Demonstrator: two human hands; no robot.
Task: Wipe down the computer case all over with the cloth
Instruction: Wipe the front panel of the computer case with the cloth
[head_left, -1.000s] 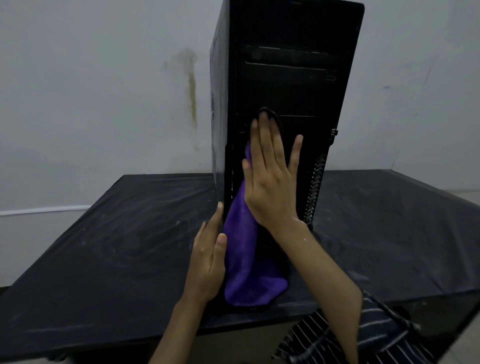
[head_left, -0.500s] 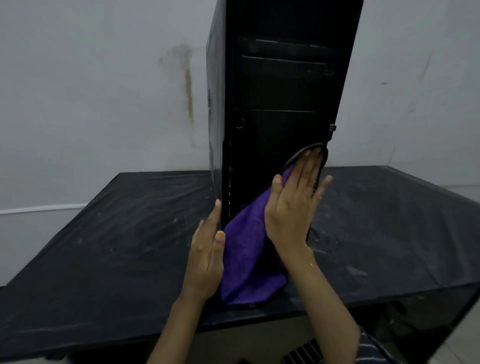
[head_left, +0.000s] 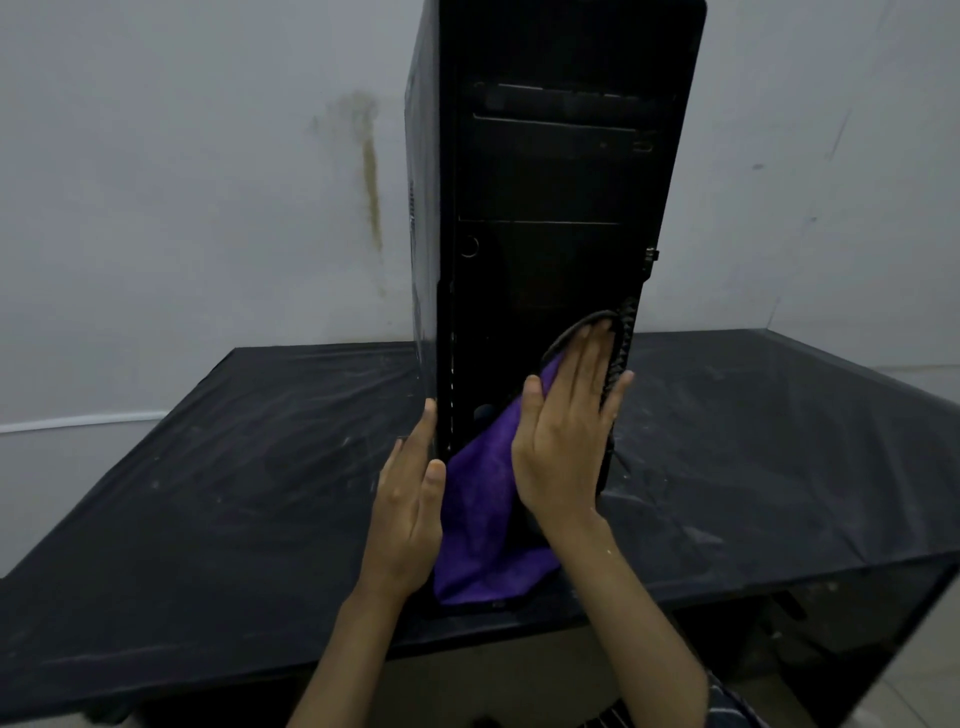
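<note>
Purple cloth (head_left: 488, 499) lies spread under the flat, straight-fingered right hand (head_left: 566, 436), pressed against the lower front of the black computer case (head_left: 561, 171) standing upright on the desk (head_left: 208, 493). The left hand (head_left: 410, 504), fingers straight too, braces the case's left edge, likely to stop it sliding.
</note>
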